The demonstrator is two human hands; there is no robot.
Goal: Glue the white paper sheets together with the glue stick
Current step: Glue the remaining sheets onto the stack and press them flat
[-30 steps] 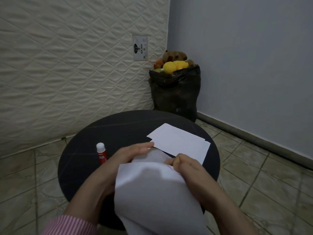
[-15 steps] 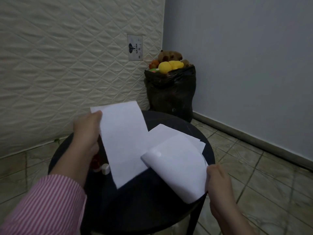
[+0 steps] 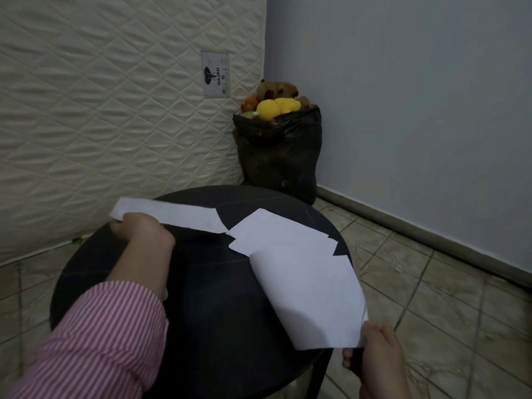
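My left hand [image 3: 142, 234] grips one white sheet [image 3: 175, 215] by its left end and holds it nearly flat above the left half of the round black table [image 3: 207, 312]. My right hand [image 3: 374, 349] pinches the near corner of a second, curled white sheet [image 3: 311, 298] at the table's right edge. Two more white sheets [image 3: 276, 231] lie stacked on the table's right side, partly under the curled one. The glue stick is hidden, probably behind my left arm.
A black bag [image 3: 276, 156] full of plush toys stands in the corner behind the table. A quilted mattress [image 3: 115, 110] leans against the left wall. Tiled floor [image 3: 431, 283] spreads to the right of the table.
The two sheets have been pulled apart. My left hand lowered its sheet from upright to nearly flat over the table's left side; my right hand drew the curled sheet toward me.
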